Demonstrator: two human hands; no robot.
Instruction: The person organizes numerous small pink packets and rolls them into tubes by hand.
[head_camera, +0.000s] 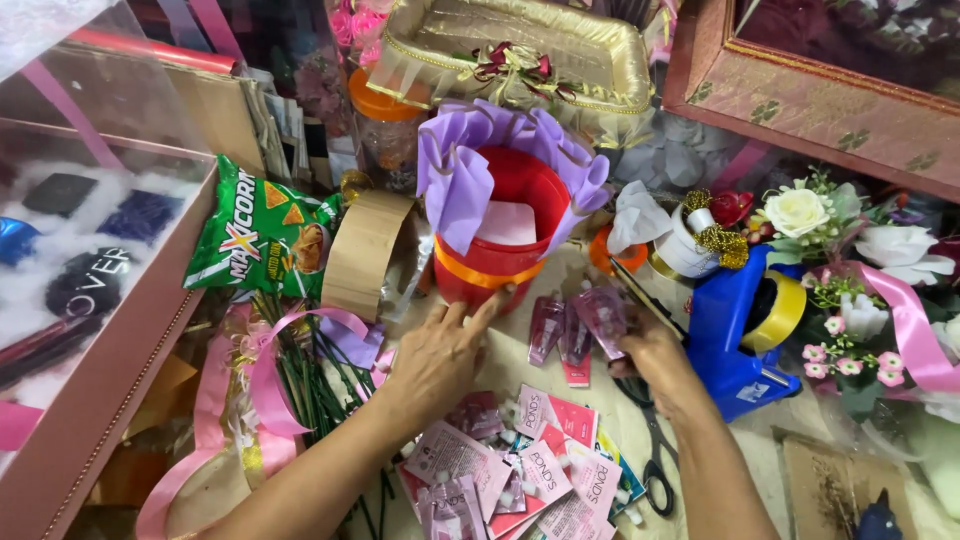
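Note:
A red bucket with an orange ribbon band and purple paper frills around its rim stands in the middle. My left hand reaches forward, its fingertips touching the bucket's lower front. My right hand grips a thin stick with several small pink sachets hanging from it, just right of the bucket. Below both hands lies a pile of pink sachets. Black scissors lie under my right forearm.
A blue tape dispenser with yellow tape stands at right, beside white and pink artificial flowers. A green snack bag, a brown tape roll and pink ribbon lie at left. A gold tray sits behind.

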